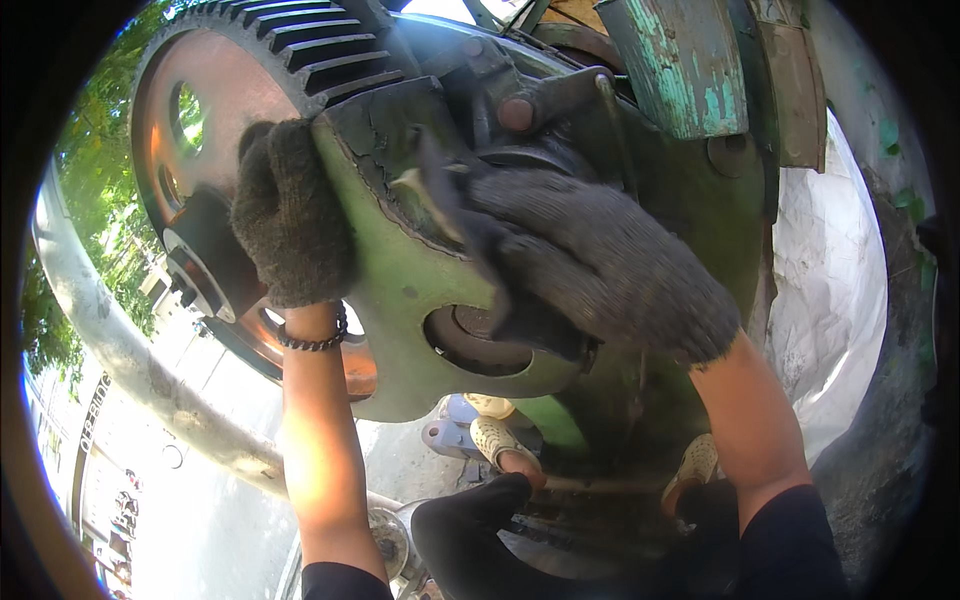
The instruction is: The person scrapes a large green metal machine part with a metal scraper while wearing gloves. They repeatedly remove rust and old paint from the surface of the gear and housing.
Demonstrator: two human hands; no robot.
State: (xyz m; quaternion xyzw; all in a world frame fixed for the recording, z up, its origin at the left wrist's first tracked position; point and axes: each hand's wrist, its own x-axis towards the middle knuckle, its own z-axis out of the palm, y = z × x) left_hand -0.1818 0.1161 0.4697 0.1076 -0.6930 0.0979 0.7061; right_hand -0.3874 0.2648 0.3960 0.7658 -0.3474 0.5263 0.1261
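Observation:
My left hand (293, 215), in a dark knitted glove, is closed against the left edge of a green metal machine frame (400, 300) with flaking paint. My right hand (600, 255), gloved alike and smeared by motion, presses a dark rag (520, 310) to the upper face of that frame. A pale tip pokes out by its fingers; I cannot make out what it is. Just beyond my left hand stands a big toothed gear wheel (225, 75) with a coppery face. Below the rag, an oval opening (480, 340) shows a dark round part inside.
A shaft end with a flange (200, 275) sticks out left of my left wrist. A bolted bracket (517, 113) and a peeling turquoise panel (680, 75) are at the top. White sheeting (825, 300) hangs at right. A pale curved pipe (130, 350) runs along the left.

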